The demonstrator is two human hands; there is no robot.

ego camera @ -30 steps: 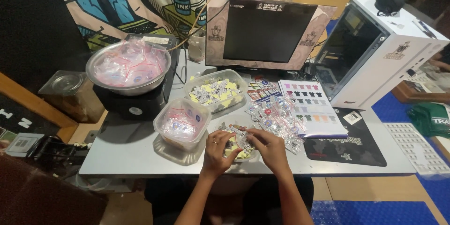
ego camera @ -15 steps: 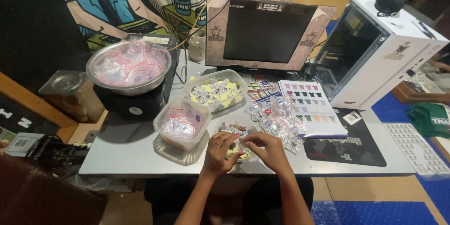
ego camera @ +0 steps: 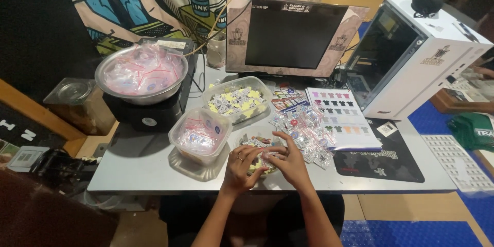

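Both hands meet over a small clear dish (ego camera: 256,141) of yellow and white pieces at the desk's front edge. My left hand (ego camera: 241,164), a ring on one finger, curls over the dish with fingers pinched on a small piece. Touching it from the right, my right hand (ego camera: 289,160) holds the same small item; what lies between the fingers is mostly hidden. Just right of the hands is a heap of small filled clear bags (ego camera: 303,133). On the left stands a clear tub (ego camera: 200,135) of empty red-striped bags.
A metal bowl (ego camera: 141,74) of bags sits on a black box at the back left. A larger tub (ego camera: 237,101) of yellow pieces, a printed sheet (ego camera: 342,118), a monitor (ego camera: 289,38), a white computer case (ego camera: 411,56) and a black mat (ego camera: 386,159) fill the desk.
My hands have stayed over the dish, only the fingers shifting as they work a small piece. Nothing else on the desk has moved.
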